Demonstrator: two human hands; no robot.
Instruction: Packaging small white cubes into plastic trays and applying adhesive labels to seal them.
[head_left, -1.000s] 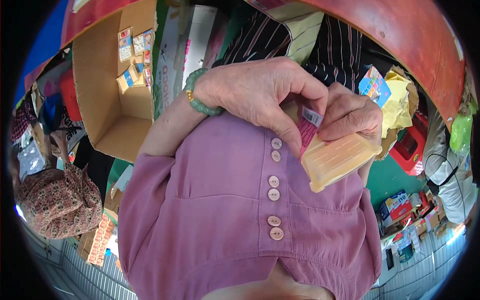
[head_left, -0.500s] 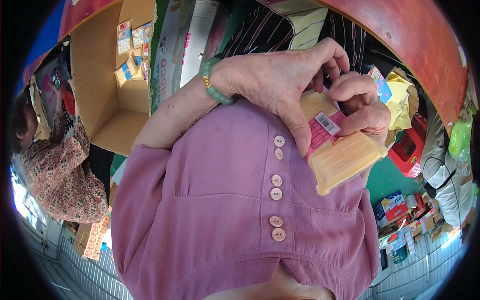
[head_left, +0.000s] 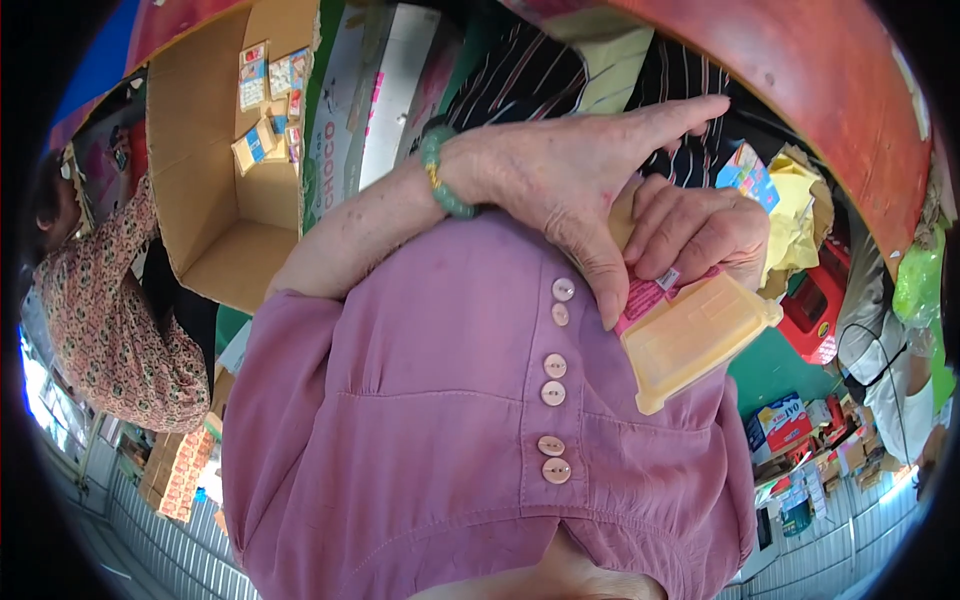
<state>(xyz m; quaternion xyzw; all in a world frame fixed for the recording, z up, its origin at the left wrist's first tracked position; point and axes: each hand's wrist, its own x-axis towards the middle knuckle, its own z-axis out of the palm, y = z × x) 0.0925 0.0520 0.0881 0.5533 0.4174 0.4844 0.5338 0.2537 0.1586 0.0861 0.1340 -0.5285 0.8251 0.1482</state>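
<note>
Far left is an open brown box (head_left: 190, 170). In front of a purple shirt (head_left: 440, 420), the right hand (head_left: 715, 232) curls its fingers over a pale yellow pack (head_left: 690, 345) and its pink label (head_left: 643, 299); the left hand (head_left: 565, 182) is spread, clasping nothing (whether its thumb touches, I cannot tell). Pressing fingers could crease the label; a one-handed hold could let the pack slip. Its long axis seems to run far to near, near end pointing slightly right.

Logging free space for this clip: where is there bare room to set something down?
Inside the cardboard box, bare cardboard shows between the small packs and the lower wall. It is crowded where the left hand, right hand, yellow tray and pink label bunch together, with crumpled paper beyond.
</note>
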